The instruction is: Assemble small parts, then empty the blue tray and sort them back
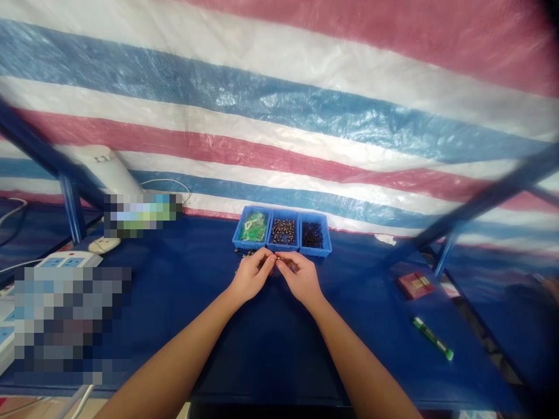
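left hand [251, 276], right hand [300, 278], fingertips meeting, perhaps pinching small part, blue bins [282, 234] behind

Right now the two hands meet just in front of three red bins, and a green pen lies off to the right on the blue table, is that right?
Not quite: the bins are blue, not red. The head view shows the left hand and right hand meeting just in front of them, and the green pen lying off to the right on the blue table.

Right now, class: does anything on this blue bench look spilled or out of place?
Yes. A few small parts lie loose on the blue table, outside the three blue bins, just left of the left hand. The green pen lies askew, alone, off to the right.
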A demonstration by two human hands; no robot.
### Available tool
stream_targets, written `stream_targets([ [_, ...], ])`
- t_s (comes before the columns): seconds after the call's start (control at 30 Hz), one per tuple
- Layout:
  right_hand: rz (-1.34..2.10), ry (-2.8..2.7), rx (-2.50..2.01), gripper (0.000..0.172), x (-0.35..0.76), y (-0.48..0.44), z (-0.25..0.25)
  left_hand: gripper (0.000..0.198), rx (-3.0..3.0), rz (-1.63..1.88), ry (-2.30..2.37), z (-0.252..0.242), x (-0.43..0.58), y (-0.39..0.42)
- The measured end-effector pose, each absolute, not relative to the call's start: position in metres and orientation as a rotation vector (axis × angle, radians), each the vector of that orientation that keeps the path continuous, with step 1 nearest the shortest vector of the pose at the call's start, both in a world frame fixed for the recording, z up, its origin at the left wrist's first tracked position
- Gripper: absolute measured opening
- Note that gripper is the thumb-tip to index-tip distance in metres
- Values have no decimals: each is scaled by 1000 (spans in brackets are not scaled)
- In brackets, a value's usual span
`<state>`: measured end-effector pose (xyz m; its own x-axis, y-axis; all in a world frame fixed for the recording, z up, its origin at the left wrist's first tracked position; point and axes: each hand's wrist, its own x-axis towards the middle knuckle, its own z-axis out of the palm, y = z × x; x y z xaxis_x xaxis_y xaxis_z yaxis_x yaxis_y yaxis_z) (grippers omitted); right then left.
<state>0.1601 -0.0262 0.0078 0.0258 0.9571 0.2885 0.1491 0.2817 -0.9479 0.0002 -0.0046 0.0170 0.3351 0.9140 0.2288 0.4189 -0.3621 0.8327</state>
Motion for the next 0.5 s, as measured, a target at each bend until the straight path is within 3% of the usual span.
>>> stream_targets([
  [0.1, 887, -1407, -1108, 21, 160, -26, 7, 28, 1923, 949, 1148, 18, 0, -5],
  [0.33, 915, -1407, -1100, 20, 159, -28, 8, 43, 1950, 955, 1210, 12, 1, -3],
  [0.5, 902, -1377, -1123, 20, 160, -27, 10, 26, 1914, 981, 1158, 16, 0, -6],
])
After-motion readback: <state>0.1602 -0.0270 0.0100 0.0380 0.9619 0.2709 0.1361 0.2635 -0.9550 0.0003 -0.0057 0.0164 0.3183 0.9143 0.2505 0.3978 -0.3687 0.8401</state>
